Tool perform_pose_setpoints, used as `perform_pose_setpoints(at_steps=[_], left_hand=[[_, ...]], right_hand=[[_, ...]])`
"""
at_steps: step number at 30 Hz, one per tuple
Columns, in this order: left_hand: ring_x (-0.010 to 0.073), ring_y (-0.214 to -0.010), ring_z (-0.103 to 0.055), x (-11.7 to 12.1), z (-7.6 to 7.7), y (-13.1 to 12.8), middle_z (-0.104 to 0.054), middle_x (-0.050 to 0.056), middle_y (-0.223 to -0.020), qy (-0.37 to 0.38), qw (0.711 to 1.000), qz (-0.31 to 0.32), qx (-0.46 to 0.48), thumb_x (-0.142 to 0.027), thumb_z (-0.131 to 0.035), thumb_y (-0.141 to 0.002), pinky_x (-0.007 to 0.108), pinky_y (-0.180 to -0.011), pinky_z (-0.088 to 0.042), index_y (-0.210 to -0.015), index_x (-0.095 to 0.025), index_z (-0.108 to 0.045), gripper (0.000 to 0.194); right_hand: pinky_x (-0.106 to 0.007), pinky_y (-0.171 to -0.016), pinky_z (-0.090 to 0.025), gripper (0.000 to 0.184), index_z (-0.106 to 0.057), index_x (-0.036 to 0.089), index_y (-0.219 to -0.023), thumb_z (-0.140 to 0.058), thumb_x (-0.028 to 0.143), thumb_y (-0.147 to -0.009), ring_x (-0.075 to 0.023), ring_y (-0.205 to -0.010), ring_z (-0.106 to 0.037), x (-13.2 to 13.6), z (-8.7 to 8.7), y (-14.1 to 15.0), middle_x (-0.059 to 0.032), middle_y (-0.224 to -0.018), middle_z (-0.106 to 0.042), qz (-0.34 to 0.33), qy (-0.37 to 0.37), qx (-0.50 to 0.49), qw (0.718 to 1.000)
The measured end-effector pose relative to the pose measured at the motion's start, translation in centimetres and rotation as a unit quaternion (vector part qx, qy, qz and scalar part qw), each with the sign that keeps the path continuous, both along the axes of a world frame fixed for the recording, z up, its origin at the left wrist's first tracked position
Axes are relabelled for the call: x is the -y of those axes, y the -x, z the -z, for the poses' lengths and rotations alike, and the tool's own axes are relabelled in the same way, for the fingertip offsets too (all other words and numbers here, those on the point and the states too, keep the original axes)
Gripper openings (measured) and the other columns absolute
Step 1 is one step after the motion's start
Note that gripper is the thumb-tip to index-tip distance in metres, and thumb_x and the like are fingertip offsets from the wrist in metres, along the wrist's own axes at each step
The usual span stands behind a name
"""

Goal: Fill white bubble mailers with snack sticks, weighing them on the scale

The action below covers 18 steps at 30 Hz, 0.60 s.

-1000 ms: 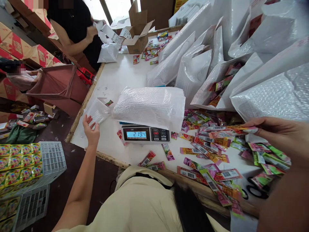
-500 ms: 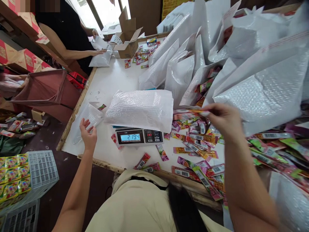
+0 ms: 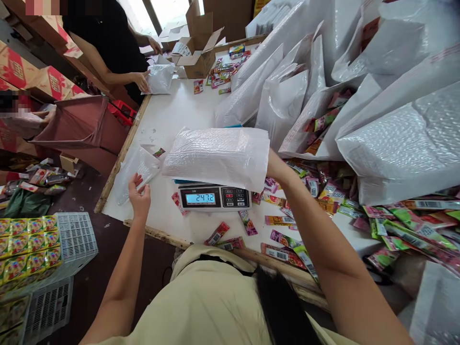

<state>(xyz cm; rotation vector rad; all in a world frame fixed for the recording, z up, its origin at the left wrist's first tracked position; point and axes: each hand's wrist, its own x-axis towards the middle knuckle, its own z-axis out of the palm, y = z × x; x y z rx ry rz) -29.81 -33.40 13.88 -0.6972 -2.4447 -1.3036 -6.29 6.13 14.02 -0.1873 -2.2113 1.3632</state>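
Note:
A white bubble mailer [image 3: 219, 155] lies on a digital scale [image 3: 215, 197] whose display reads about 247.2. The wrist of my right hand [image 3: 276, 167] shows at the mailer's right-hand end; its fingers are hidden inside or behind that edge, so what they hold cannot be seen. My left hand [image 3: 139, 195] hovers left of the scale, fingers apart and holding nothing. Beside it, near the table's left edge, lies another white mailer [image 3: 134, 167]. Loose candy-like stick packets [image 3: 247, 223] are scattered in front of the scale and to its right.
Filled white mailers [image 3: 283, 105] lean together at the right. A co-worker's hand [image 3: 142, 81] holds a mailer at the far left corner, by an open cardboard box [image 3: 197, 62]. Plastic crates [image 3: 77, 239] stand on the floor at left. A wooden rim [image 3: 158, 235] edges the table.
My right hand has moved left from the packet pile to the mailer's end, with the packets it held now out of sight. The reading rose from about 219.4 to 247.2.

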Motion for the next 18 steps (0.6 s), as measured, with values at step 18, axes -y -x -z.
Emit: perform_pose_setpoints(at_steps=[18], left_hand=[[0.0250, -0.122, -0.064, -0.5, 1.4, -0.1, -0.061, 0.017, -0.136, -0.016, 1.000, 0.012, 0.010, -0.023, -0.064, -0.084, 0.040, -0.097, -0.060, -0.144, -0.020, -0.052, 0.060]], right_hand=[[-0.028, -0.057, -0.042, 0.038, -0.079, 0.021, -0.098, -0.070, 0.053, -0.081, -0.0142, -0.060, -0.053, -2.0, -0.7, -8.4, -0.0053, -0.084, -0.074, 0.105, 0.045, 0.095, 0.989]])
